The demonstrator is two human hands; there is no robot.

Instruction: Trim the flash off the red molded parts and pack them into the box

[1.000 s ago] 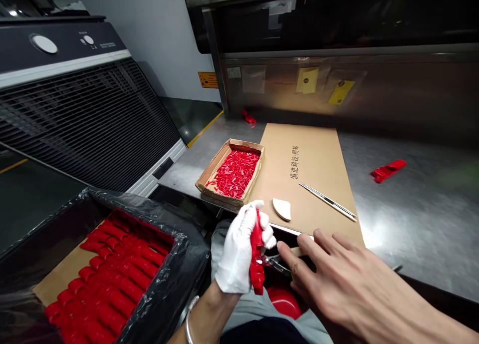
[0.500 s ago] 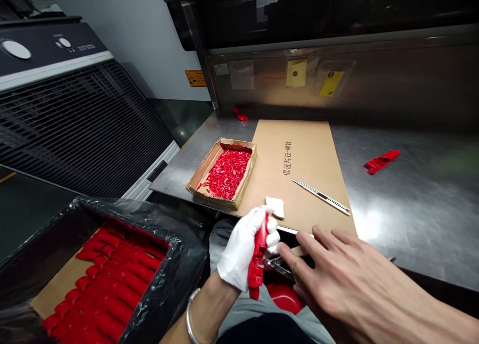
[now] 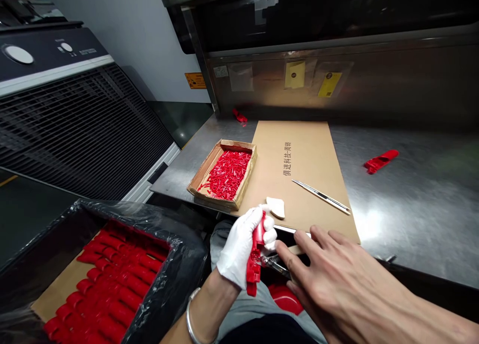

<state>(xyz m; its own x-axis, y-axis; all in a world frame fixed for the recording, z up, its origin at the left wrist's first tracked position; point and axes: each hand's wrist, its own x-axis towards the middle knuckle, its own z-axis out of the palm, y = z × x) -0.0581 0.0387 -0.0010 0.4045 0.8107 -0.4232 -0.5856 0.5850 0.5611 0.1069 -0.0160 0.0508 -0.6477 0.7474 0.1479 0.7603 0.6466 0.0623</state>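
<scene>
My left hand (image 3: 239,246), in a white glove, is closed around a red plastic part (image 3: 254,264) held upright near the table's front edge. My bare right hand (image 3: 322,269) grips pliers (image 3: 276,265) with a pale handle; their metal tip touches the side of the red part. Just beyond my left fingers, a small white piece (image 3: 276,207) lies on the cardboard sheet (image 3: 307,149). A slim knife (image 3: 321,196) rests on that sheet too. To the left stands a shallow cardboard box (image 3: 245,196) holding small red scraps (image 3: 229,174).
Lower left, a box lined with black plastic (image 3: 175,249) holds several red parts (image 3: 112,284). On the metal table (image 3: 419,209) lie a red part (image 3: 380,162) at the right and another (image 3: 239,116) at the back left. A ventilated machine (image 3: 82,119) stands at the left.
My left hand and the red part have shifted slightly left, and the pliers' tip has moved with them. Both hands keep their grip.
</scene>
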